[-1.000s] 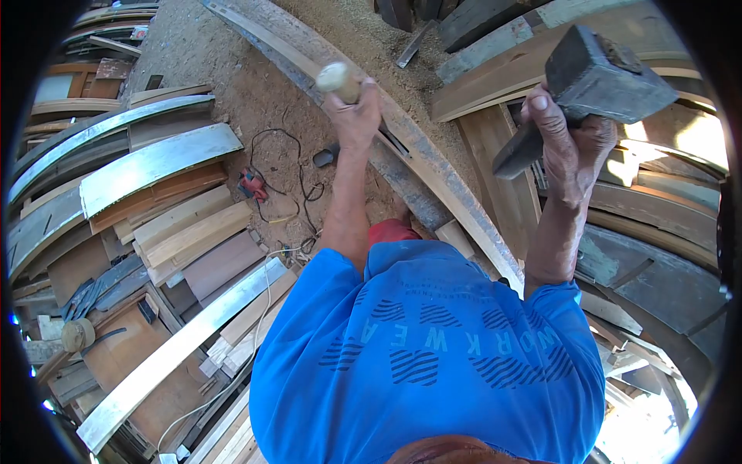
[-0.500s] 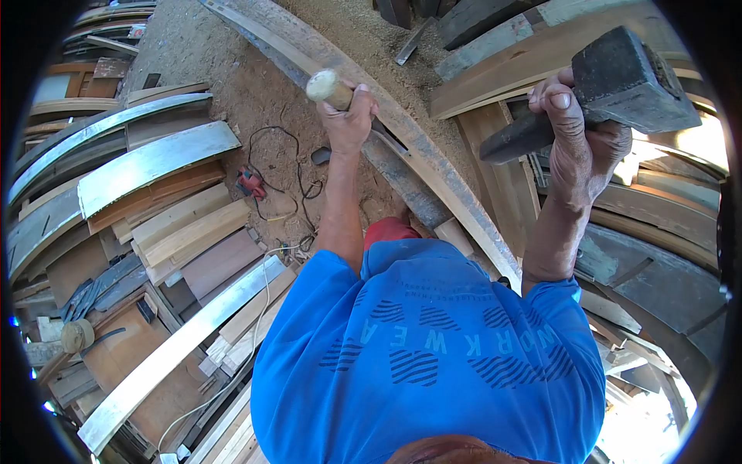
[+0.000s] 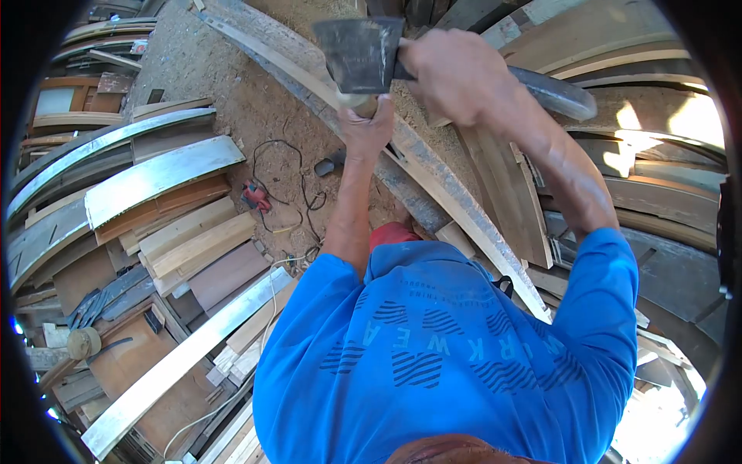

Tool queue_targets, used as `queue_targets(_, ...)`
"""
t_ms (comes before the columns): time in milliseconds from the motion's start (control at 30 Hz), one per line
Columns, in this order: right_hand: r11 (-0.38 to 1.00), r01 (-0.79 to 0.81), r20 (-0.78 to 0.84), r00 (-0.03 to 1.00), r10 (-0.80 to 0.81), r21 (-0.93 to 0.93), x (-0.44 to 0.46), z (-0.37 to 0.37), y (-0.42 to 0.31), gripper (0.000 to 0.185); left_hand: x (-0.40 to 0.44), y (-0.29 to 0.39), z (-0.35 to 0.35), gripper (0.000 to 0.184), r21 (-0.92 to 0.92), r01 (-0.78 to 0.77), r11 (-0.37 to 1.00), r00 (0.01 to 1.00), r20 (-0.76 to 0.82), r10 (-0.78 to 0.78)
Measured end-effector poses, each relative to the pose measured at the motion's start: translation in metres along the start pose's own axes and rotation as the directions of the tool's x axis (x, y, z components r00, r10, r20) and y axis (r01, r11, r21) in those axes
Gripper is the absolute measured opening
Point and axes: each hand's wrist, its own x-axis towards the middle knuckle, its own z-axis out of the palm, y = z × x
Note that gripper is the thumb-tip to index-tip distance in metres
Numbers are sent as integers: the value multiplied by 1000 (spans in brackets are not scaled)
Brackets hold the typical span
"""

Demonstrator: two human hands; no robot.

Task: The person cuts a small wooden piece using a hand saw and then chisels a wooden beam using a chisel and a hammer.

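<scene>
My left hand (image 3: pixel 368 133) is closed around the pale, round-ended handle of a chisel (image 3: pixel 359 104), upright over a long wooden beam (image 3: pixel 444 193). The chisel's blade is hidden below the hand. A dark slot (image 3: pixel 396 151) shows in the beam beside that hand. My right hand (image 3: pixel 456 77), slightly blurred, is wrapped round the handle of a mallet (image 3: pixel 359 56) with a dark block head. That head is at the top of the chisel handle and overlaps it in view; whether they touch I cannot tell. The mallet's handle end points right.
A red power tool (image 3: pixel 255 196) with a black cord lies on the sandy ground to the left. Stacked boards (image 3: pixel 197 247) and pale curved panels (image 3: pixel 166 174) fill the left side. More planks (image 3: pixel 506 193) lie at right. A dark cup-like object (image 3: pixel 331 164) sits near my left forearm.
My right hand has swung the mallet left and forward, from raised at the right to the top of the chisel. My left hand keeps its hold on the chisel.
</scene>
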Motion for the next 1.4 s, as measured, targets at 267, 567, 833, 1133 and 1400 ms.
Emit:
queue_targets(267, 825, 240, -617, 771, 158, 512, -8, -74, -14, 17, -17, 22, 5, 15, -63, -90, 994, 994, 64, 94)
queue_targets(567, 996, -91, 82, 993, 90, 4, -20, -21, 10, 23, -42, 46, 12, 16, -99, -70, 993, 996, 53, 75)
queue_targets(833, 818, 482, -788, 613, -59, 313, -32, -114, 7, 28, -55, 28, 9, 12, -59, -122, 991, 987, 98, 127)
queue_targets(1133, 987, -111, 108, 989, 99, 113, -69, 25, 5, 23, -82, -18, 23, 22, -24, -272, 962, 952, 137, 273)
queue_targets(1400, 428, -400, 153, 849, 505, 811, -109, 47, -10, 29, -23, 42, -19, 19, -157, -64, 985, 998, -14, 63)
